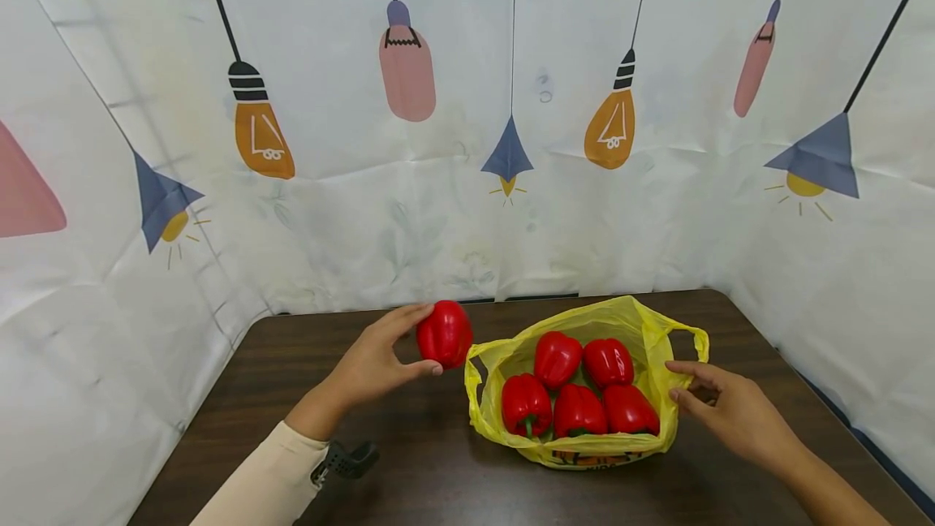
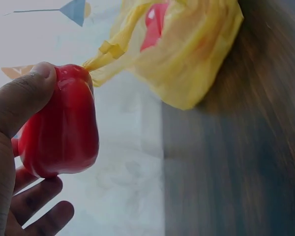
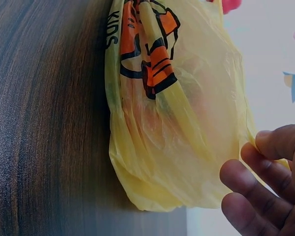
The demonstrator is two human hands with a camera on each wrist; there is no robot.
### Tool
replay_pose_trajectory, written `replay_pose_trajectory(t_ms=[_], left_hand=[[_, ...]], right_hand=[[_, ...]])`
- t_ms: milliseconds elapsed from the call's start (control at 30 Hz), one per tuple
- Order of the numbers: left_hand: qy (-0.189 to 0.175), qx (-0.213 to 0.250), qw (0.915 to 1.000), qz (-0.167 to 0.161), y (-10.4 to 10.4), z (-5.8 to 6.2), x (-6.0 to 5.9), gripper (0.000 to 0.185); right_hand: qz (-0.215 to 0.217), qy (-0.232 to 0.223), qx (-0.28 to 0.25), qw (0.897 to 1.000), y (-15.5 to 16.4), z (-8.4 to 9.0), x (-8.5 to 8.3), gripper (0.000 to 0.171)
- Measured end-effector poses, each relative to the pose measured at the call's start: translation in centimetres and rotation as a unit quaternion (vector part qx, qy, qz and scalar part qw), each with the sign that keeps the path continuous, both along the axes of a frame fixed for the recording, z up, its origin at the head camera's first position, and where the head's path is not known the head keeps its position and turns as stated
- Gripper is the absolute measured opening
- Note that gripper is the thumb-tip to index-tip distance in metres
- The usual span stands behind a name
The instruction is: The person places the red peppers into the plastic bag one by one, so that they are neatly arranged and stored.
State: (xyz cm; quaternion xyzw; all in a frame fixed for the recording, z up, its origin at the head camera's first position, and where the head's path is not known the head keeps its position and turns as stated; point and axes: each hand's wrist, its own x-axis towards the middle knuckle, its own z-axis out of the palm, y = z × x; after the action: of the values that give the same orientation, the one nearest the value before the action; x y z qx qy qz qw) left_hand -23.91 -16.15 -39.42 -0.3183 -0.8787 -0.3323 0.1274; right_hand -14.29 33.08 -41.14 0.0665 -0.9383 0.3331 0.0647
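Observation:
My left hand [image 1: 380, 357] holds a red bell pepper [image 1: 445, 334] between thumb and fingers, up at the left side of a yellow plastic bag [image 1: 489, 422]. In the left wrist view the same bell pepper [image 2: 64, 125] shows its glossy side, the thumb across its top end. Several more red bell peppers [image 1: 579, 410] lie inside the wide-mouthed bag. At the bag's right edge, near its handle, my right hand [image 1: 730, 408] pinches the plastic between thumb and index finger. Up close in the right wrist view, the bag [image 3: 187, 123] has an orange and black print.
The bag stands on a dark wood-grain table [image 1: 409, 461]. A white cloth [image 1: 329, 242] printed with hanging lamps and bulbs surrounds the back and sides. On the left wrist sits a black strap [image 1: 351, 459] over a pale sleeve [image 1: 266, 477].

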Motion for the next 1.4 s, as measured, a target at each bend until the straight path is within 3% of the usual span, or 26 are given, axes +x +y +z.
replay_pose_trajectory(t_ms=[367, 867, 1100, 1400], left_hand=[[0.042, 0.023, 0.998, -0.042, 1.6, 1.7, 0.9, 0.086], [-0.036, -0.034, 0.9928, -0.109, 6.3, 1.1, 1.6, 0.081], [-0.071, -0.062, 0.9892, -0.112, 7.9, 0.5, 1.3, 0.082], [-0.063, -0.099, 0.9885, -0.096, 9.2, -0.1, 1.1, 0.08]], right_hand=[[0.003, 0.005, 0.0, 1.0, 0.2, -0.1, 0.0, 0.046], [0.007, 0.012, 0.0, 1.0, 0.2, -0.1, -0.1, 0.045], [0.008, 0.008, -0.005, 1.0, 0.2, -0.1, -0.1, 0.045], [0.003, 0.005, -0.004, 1.0, 0.2, -0.2, 0.0, 0.047]])
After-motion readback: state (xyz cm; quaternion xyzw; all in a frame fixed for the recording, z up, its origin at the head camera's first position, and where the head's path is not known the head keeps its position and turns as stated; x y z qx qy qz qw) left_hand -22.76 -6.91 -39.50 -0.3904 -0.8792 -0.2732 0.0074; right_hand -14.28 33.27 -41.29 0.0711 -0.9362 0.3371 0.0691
